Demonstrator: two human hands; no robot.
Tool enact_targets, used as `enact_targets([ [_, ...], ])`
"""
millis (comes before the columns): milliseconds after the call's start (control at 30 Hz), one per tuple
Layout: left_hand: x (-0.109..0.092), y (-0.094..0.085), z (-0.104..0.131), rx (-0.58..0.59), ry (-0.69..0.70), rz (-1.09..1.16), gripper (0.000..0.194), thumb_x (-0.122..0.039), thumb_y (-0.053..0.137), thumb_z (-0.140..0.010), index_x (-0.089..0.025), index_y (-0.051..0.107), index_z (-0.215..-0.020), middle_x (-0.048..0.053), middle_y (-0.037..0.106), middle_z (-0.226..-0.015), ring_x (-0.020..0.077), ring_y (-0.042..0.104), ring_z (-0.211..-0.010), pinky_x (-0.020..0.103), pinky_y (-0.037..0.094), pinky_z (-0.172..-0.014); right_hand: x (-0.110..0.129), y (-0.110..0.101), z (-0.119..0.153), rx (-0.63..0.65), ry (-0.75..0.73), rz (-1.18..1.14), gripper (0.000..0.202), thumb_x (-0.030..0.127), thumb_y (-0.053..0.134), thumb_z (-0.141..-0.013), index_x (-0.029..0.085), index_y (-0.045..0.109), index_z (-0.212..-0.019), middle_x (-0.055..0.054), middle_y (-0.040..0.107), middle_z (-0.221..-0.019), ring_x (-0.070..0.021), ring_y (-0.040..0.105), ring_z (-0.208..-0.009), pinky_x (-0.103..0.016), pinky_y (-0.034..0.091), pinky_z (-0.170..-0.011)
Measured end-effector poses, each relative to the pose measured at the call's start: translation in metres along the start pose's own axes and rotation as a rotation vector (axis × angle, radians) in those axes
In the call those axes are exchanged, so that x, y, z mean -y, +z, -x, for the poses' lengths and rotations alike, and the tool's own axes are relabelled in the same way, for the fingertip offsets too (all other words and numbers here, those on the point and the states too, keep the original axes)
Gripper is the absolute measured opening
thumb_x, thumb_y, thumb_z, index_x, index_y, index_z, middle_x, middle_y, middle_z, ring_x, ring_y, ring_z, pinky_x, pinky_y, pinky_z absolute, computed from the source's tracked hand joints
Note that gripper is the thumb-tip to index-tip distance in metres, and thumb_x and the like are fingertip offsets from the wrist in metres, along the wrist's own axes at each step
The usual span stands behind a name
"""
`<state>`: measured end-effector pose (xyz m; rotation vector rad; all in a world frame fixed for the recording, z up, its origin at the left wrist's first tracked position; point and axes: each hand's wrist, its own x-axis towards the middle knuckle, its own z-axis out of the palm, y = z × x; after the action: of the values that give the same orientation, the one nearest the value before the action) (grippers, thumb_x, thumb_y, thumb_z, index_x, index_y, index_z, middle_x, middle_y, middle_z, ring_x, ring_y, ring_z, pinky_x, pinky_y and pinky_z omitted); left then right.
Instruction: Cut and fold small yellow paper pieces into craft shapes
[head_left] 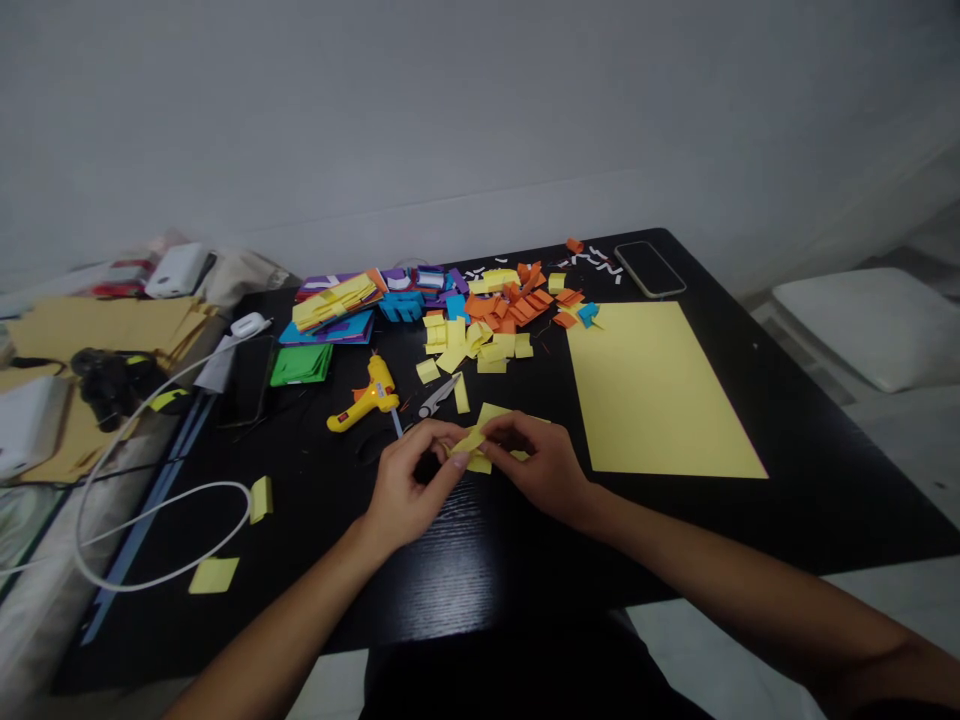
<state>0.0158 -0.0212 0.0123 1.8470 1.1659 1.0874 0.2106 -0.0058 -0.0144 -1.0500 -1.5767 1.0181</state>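
A person's left hand [409, 482] and right hand [546, 466] pinch 1 yellow paper piece [471, 440] between their fingertips over a black table [540, 560], apparently mid-shaping; the next move calls for light, even finger pressure.

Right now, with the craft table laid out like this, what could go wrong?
The glue gun lies just beyond the left hand; if hot, it might burn a knuckle. The scissors rest close too and could nick a finger. The white cable loops loosely and might snag an arm.
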Motion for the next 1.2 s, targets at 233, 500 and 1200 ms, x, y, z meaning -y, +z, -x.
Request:
enact_targets([
  [233, 0.003, -0.003, -0.007, -0.068, -0.140, 0.039, 0.016, -0.030, 0.062, -0.095, -0.018, 0.072, -0.099, 0.005, 0.068, -0.090, 0.0162, 0.059, -0.079, 0.028, 0.048, -0.073, 0.001, -0.002, 0.001, 0.008, -0.109, 0.104, 0.008, 0.018, 0.072, -0.087, 0.018, 0.074, -0.094, -0.004, 0.078, -0.085, -0.0160, 0.075, -0.073, -0.025, 0.060, -0.067],
  [500, 0.001, -0.007, -0.016, 0.122, -0.426, 0.313, 0.026, -0.041, 0.071, -0.086, -0.015, 0.071, -0.086, 0.000, 0.062, -0.066, 0.0115, 0.055, -0.059, 0.022, 0.047, -0.054, 0.003, -0.004, 0.001, 0.078, -0.171, 0.106, 0.010, 0.014, 0.070, -0.087, 0.018, 0.076, -0.094, -0.004, 0.080, -0.089, -0.0155, 0.076, -0.079, -0.024, 0.058, -0.072],
  [1200, 0.009, -0.005, -0.012, 0.182, -0.449, 0.288, 0.019, -0.034, 0.073, -0.081, -0.016, 0.070, -0.077, -0.002, 0.060, -0.062, 0.0108, 0.055, -0.053, 0.021, 0.052, -0.045, 0.003, -0.004, 0.000, 0.188, -0.021, 0.044, 0.008, 0.013, 0.068, -0.082, 0.018, 0.074, -0.080, -0.003, 0.079, -0.081, -0.0149, 0.073, -0.070, -0.024, 0.057, -0.066],
])
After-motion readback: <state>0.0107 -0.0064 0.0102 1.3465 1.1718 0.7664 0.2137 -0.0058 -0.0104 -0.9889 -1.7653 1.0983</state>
